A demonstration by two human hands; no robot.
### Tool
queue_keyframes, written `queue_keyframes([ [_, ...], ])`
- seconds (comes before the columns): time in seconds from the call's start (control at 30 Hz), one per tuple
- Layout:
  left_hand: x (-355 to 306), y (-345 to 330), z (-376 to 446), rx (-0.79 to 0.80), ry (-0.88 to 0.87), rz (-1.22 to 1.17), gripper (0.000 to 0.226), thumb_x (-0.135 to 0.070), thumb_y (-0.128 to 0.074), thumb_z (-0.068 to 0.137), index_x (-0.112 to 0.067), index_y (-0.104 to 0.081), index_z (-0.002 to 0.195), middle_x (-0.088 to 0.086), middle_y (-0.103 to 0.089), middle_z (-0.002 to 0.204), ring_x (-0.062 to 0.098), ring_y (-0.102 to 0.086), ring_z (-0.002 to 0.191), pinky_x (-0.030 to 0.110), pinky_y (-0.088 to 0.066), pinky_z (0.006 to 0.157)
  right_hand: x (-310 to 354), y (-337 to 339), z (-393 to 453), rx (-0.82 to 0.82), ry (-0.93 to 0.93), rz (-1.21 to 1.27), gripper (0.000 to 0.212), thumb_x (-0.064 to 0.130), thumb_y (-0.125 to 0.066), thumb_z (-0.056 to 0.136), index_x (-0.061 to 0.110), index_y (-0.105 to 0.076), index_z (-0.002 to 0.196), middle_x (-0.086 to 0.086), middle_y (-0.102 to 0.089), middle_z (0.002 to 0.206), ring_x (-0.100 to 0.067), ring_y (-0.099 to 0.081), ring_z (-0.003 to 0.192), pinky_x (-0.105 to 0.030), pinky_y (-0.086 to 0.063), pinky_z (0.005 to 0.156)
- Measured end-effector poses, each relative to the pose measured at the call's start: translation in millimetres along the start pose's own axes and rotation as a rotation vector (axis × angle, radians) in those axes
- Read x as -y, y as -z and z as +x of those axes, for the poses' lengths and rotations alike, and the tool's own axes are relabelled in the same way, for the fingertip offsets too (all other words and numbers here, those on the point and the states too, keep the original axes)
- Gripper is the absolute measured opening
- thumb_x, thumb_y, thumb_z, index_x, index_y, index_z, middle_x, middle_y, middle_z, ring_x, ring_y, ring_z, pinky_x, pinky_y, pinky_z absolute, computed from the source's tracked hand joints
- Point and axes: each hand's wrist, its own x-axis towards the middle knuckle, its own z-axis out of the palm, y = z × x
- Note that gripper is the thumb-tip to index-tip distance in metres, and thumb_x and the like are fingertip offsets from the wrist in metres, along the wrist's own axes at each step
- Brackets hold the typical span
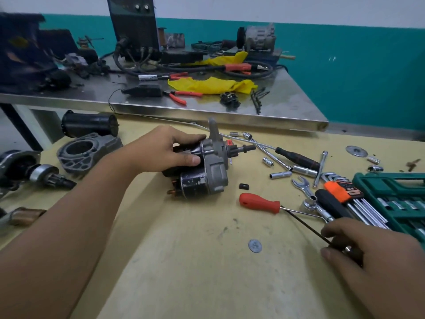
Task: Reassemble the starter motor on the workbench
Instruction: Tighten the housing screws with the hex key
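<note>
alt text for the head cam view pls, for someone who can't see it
A person's left hand grips a partly assembled starter motor on a yellowish workbench, while the right hand holds a thin dark rod. A red-handled screwdriver lies between them.

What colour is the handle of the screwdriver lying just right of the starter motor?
Red-orange, seen in the head view: the screwdriver handle lies loose on the bench.
</note>
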Motion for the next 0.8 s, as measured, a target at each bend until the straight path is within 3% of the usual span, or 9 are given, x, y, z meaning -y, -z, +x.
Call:
queue_keyframes([
  [0.07, -10.8, 0.4, -3.4, -0.121, -0.021, 0.208, 0.065, -0.067, -0.067, 0.082, -0.030, -0.069, 0.137, -0.008, -0.075, 0.125, 0.016, -0.066, 0.118, 0.044, -0.053, 0.100, -2.4, -2.2, 2.0, 0.005, -0.014, -0.005, 0.073, 0.013, -0.096, 0.053, 0.054, -0.053, 0.096, 0.048, -0.057, 0.094, 0.003, -0.061, 0.060, -0.019, -0.046, 0.058],
  [0.13, -20.9, -0.6, -8.0, -0.148, -0.081, 0.219, 0.071, -0.075, -0.058, 0.079, -0.028, -0.073, 0.129, -0.001, -0.076, 0.113, 0.024, -0.067, 0.106, 0.049, -0.055, 0.088, -6.3, -4.6, 3.0, 0.010, -0.017, -0.011, 0.074, 0.014, -0.096, 0.053, 0.056, -0.052, 0.095, 0.050, -0.055, 0.095, 0.005, -0.059, 0.053, -0.018, -0.045, 0.056],
  [0.2, -28.9, -3.1, -11.0, 0.012, -0.015, 0.288, 0.099, -0.091, -0.057, 0.061, -0.031, -0.060, 0.140, -0.005, -0.067, 0.123, 0.021, -0.061, 0.112, 0.049, -0.054, 0.092, -10.8, -7.3, 4.4, -0.012, -0.005, 0.015, 0.073, 0.014, -0.096, 0.054, 0.057, -0.052, 0.093, 0.050, -0.056, 0.092, 0.010, -0.061, 0.072, -0.016, -0.044, 0.061],
  [0.27, -32.3, -13.4, -12.9, 0.092, 0.055, 0.576, 0.126, -0.094, -0.060, 0.047, -0.031, -0.036, 0.152, -0.008, -0.052, 0.139, 0.021, -0.050, 0.124, 0.047, -0.051, 0.098, -12.5, -9.5, 3.8, -0.016, -0.002, 0.037, 0.073, 0.015, -0.096, 0.054, 0.059, -0.052, 0.092, 0.051, -0.055, 0.092, 0.016, -0.057, 0.083, -0.018, -0.047, 0.062],
  [0.33, -32.7, -23.1, -11.2, 0.014, 0.038, 0.683, 0.117, -0.079, -0.070, 0.049, -0.029, -0.037, 0.148, -0.006, -0.052, 0.132, 0.022, -0.051, 0.117, 0.044, -0.052, 0.093, -12.1, -11.1, 2.1, -0.011, 0.013, 0.030, 0.072, 0.018, -0.096, 0.053, 0.058, -0.052, 0.094, 0.051, -0.054, 0.096, 0.016, -0.057, 0.083, -0.019, -0.046, 0.058],
  [0.47, -27.6, -15.4, -11.0, -0.056, -0.031, 0.400, 0.084, -0.053, -0.077, 0.052, -0.029, -0.059, 0.130, -0.008, -0.065, 0.107, 0.019, -0.060, 0.095, 0.039, -0.055, 0.082, -8.9, -13.4, -1.9, -0.012, 0.000, 0.028, 0.071, 0.018, -0.096, 0.053, 0.057, -0.052, 0.092, 0.047, -0.056, 0.099, 0.013, -0.057, 0.084, -0.016, -0.043, 0.056],
  [0.6, -17.7, 4.7, -14.8, 0.041, 0.056, -0.155, 0.065, -0.049, -0.076, 0.055, -0.024, -0.072, 0.114, 0.002, -0.072, 0.099, 0.024, -0.069, 0.091, 0.043, -0.060, 0.077, -9.6, -14.6, 0.1, -0.035, -0.018, 0.035, 0.071, 0.014, -0.093, 0.058, 0.058, -0.052, 0.095, 0.050, -0.054, 0.098, 0.015, -0.056, 0.086, -0.015, -0.042, 0.059],
  [0.7, -8.3, 15.2, -19.6, 0.084, 0.076, -0.396, 0.052, -0.048, -0.078, 0.061, -0.019, -0.077, 0.104, 0.006, -0.073, 0.093, 0.025, -0.071, 0.088, 0.030, -0.055, 0.074, -13.5, -16.8, -1.2, -0.062, -0.033, 0.031, 0.069, 0.015, -0.092, 0.061, 0.059, -0.052, 0.096, 0.046, -0.059, 0.089, 0.009, -0.059, 0.084, -0.022, -0.050, 0.063],
  [0.8, -6.4, 14.8, -24.0, 0.042, 0.045, -0.534, 0.048, -0.045, -0.080, 0.065, -0.019, -0.080, 0.106, 0.021, -0.069, 0.098, 0.042, -0.061, 0.090, 0.048, -0.045, 0.081, -18.1, -19.2, -2.6, -0.093, -0.017, 0.014, 0.065, 0.016, -0.090, 0.063, 0.058, -0.054, 0.097, 0.042, -0.062, 0.088, 0.009, -0.060, 0.082, -0.029, -0.054, 0.064],
])
